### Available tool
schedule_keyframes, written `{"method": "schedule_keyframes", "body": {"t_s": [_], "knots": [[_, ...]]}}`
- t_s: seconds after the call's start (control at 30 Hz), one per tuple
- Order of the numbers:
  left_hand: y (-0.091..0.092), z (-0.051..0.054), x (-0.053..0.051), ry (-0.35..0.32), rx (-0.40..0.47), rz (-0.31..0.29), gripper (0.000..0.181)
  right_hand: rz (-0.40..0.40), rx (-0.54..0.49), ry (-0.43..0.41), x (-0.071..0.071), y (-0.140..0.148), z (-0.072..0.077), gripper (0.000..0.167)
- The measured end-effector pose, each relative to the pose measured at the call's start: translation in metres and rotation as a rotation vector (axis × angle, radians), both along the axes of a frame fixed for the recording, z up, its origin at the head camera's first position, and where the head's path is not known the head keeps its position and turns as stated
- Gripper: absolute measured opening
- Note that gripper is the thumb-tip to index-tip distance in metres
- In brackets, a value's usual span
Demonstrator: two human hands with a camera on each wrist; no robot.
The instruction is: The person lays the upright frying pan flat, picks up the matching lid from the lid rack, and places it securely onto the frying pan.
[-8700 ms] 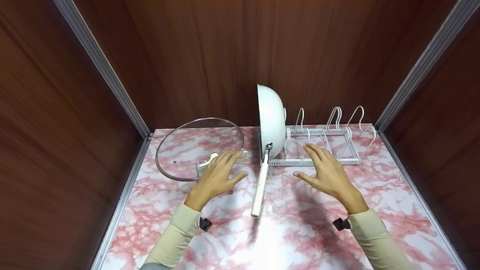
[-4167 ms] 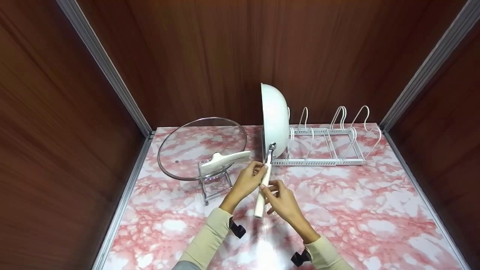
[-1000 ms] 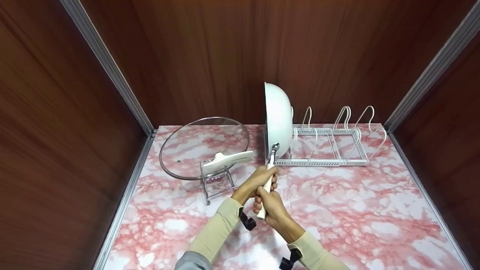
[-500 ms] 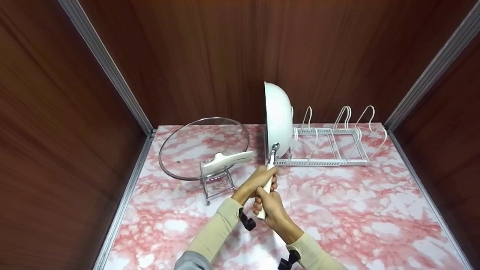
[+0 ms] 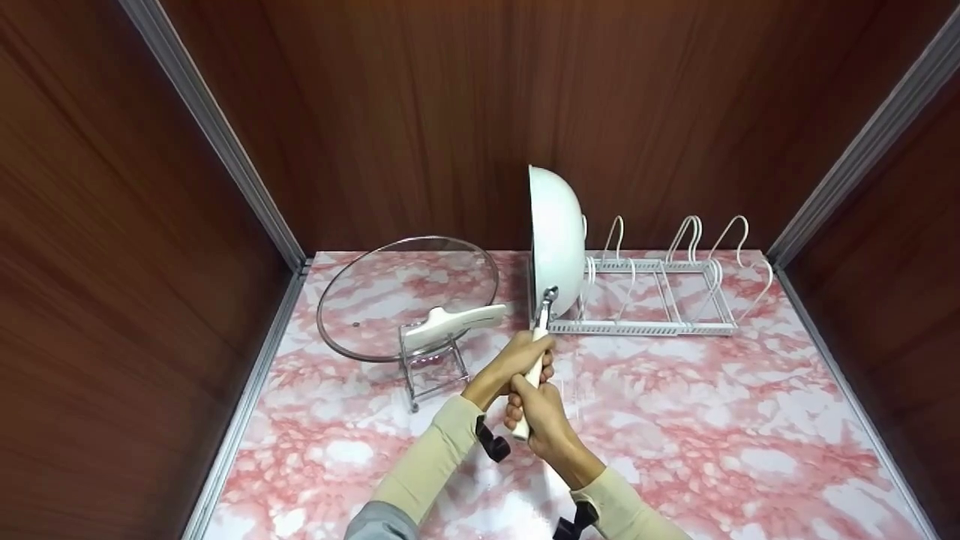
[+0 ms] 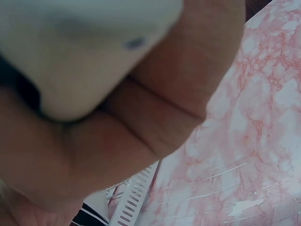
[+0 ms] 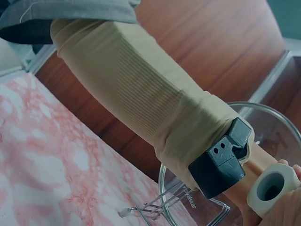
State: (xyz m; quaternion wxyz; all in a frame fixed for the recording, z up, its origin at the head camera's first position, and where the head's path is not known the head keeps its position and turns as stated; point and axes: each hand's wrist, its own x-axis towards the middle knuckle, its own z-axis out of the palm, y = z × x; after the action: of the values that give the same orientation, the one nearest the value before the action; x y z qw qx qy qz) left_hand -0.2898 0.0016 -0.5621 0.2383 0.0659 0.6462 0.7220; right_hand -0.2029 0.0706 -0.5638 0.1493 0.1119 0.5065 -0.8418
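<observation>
A pale mint-white wok (image 5: pixel 556 240) stands on its side at the left end of a white wire rack (image 5: pixel 645 328), its opening facing left. Its white handle (image 5: pixel 535 371) points down toward me. My left hand (image 5: pixel 523 356) grips the handle nearer the bowl. Just below it, my right hand (image 5: pixel 541 412) grips the handle close to its end. In the right wrist view the hollow handle end (image 7: pixel 266 200) shows beside the left sleeve (image 7: pixel 127 89). Curled fingers (image 6: pixel 164 103) wrap the handle in the left wrist view, close and blurred.
To the left, a glass lid (image 5: pixel 375 300) with a cream handle (image 5: pixel 454 324) leans upright in a small chrome stand (image 5: pixel 431 390). Dark wood-grain panels (image 5: pixel 420 112) enclose the pink marbled table (image 5: pixel 675 435) at the back and sides.
Earliest, both hands were apart with extended fingers on either side of the handle; later their fingertips touched it. Now both wrap it. Over the last second hands and wok stay nearly still.
</observation>
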Motion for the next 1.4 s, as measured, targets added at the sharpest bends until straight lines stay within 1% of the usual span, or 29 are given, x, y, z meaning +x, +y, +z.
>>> {"method": "schedule_keyframes", "body": {"t_s": [0.13,0.37,0.43,0.6,0.83,1.03,1.23,1.4], "knots": [[0.0,0.001,0.001,0.003,0.0,0.0,0.02,-0.001,0.007,0.013,0.0,-0.001,0.001,0.012],[-0.002,0.008,0.0,-0.015,0.03,-0.003,0.015,-0.011,0.04,0.015,-0.001,-0.002,0.005,0.011],[-0.002,0.01,0.0,-0.012,0.03,-0.003,0.016,-0.012,0.053,0.014,-0.002,-0.002,0.006,0.01],[-0.002,0.01,0.0,0.001,0.022,0.004,0.018,-0.015,0.058,0.004,-0.002,-0.002,0.008,0.011],[-0.002,0.012,0.0,-0.006,0.033,-0.002,0.02,-0.008,0.061,0.018,-0.002,-0.001,0.009,0.009],[-0.003,0.013,0.001,-0.013,0.034,-0.008,0.02,-0.01,0.065,0.008,-0.002,-0.001,0.01,0.011],[-0.003,0.013,0.0,0.011,0.021,-0.009,0.023,-0.009,0.062,0.012,-0.002,-0.001,0.012,0.011],[-0.003,0.015,0.0,0.015,0.023,-0.001,0.022,0.004,0.062,0.02,-0.002,0.0,0.016,0.01]]}}
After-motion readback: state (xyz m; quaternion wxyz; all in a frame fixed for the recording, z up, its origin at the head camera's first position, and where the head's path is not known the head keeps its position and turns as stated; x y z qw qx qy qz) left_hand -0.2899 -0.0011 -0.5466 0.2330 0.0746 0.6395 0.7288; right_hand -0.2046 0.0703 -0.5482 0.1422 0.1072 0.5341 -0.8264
